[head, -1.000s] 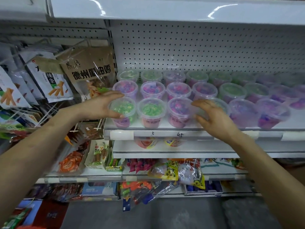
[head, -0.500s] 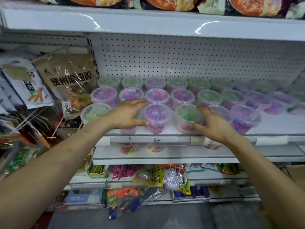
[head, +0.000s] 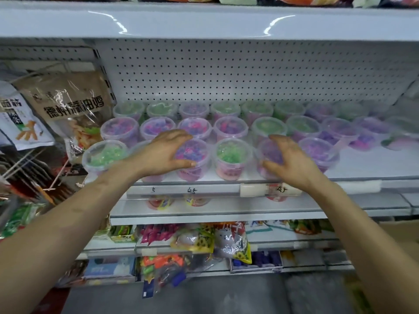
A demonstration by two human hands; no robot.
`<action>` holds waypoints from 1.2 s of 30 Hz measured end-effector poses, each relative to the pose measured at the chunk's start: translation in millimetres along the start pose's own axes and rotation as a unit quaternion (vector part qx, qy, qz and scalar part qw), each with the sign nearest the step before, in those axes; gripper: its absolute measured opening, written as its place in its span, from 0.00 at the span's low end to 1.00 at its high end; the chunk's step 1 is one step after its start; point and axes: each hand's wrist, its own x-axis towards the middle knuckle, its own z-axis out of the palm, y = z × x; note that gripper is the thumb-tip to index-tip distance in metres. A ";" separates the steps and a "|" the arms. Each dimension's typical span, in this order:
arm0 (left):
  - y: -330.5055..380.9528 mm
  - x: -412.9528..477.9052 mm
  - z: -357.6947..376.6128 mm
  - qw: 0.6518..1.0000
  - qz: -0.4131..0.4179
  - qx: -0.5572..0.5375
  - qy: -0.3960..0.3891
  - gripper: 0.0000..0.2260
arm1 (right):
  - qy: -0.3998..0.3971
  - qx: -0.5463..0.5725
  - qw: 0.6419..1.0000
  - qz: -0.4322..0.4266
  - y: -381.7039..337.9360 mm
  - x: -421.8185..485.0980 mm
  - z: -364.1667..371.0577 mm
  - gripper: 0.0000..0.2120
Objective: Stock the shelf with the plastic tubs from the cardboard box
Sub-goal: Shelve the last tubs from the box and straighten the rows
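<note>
Stocking entry. Plastic tubs stand three rows deep on the shelf [head: 362,165]. The cardboard box is not in view, so we cannot say how many remain. Our hands are apart, each on a front-row tub. The left hand [head: 165,152] lies with nearly straight fingers across the lid of the pink-purple tub [head: 192,172], thumb against its front wall. The right hand [head: 292,162] cups the purple tub [head: 271,152], fingers curving over its rim and thumb low on the wall. How firm that hold is, blur hides. A green tub [head: 231,155] stands between the two.

We judge the step to be squaring up the front row. To do it well, we slide rather than lift, push low on the walls so the lids do not pop, and set walls close to the second row.

Edges: front tubs stand just behind the price rail [head: 215,189], so any pull toward us risks tipping one off. The end tub [head: 103,155] at the far left looks to be at the shelf's end, just beside the hanging packets [head: 74,105]; we judge there is no room leftward. The perforated back panel [head: 226,71] stops the rear row.

Open room: bare shelf right of the last front tub [head: 317,152], and ample height under the upper shelf [head: 204,21] for lowering in new tubs or stacking them.
</note>
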 end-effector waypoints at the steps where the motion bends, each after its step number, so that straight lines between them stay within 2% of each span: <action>1: 12.1 5.2 0.5 1.000 0.003 -0.002 0.001 0.47 | -0.001 -0.009 1.000 0.012 13.3 -1.6 -5.7 0.39; 4: 44.1 23.4 9.2 1.000 0.011 -0.004 -0.001 0.52 | -0.030 -0.022 0.999 0.016 38.7 -5.5 -12.8 0.40; 11: 84.9 40.6 28.3 1.000 0.014 0.012 -0.011 0.40 | -0.047 -0.008 0.999 -0.014 47.7 -3.9 -13.6 0.39; 18: 95.9 41.1 28.7 1.000 -0.009 0.014 -0.006 0.39 | -0.050 0.009 0.997 -0.052 46.4 -1.0 -11.2 0.39; 23: 119.1 45.6 29.3 1.000 -0.007 0.020 0.002 0.40 | 0.005 0.038 0.999 -0.007 96.0 -13.7 -41.0 0.37; 27: 143.3 60.5 34.1 1.000 -0.007 0.013 -0.002 0.42 | -0.016 0.045 0.998 0.038 129.6 -23.2 -59.6 0.37; 30: 155.0 72.8 40.7 1.000 0.002 0.028 -0.010 0.46 | -0.022 0.054 0.998 0.029 133.3 -23.7 -55.4 0.36; 36: 159.7 92.0 41.6 0.998 0.044 0.049 -0.005 0.41 | -0.018 0.061 0.998 0.015 127.9 -19.4 -42.0 0.35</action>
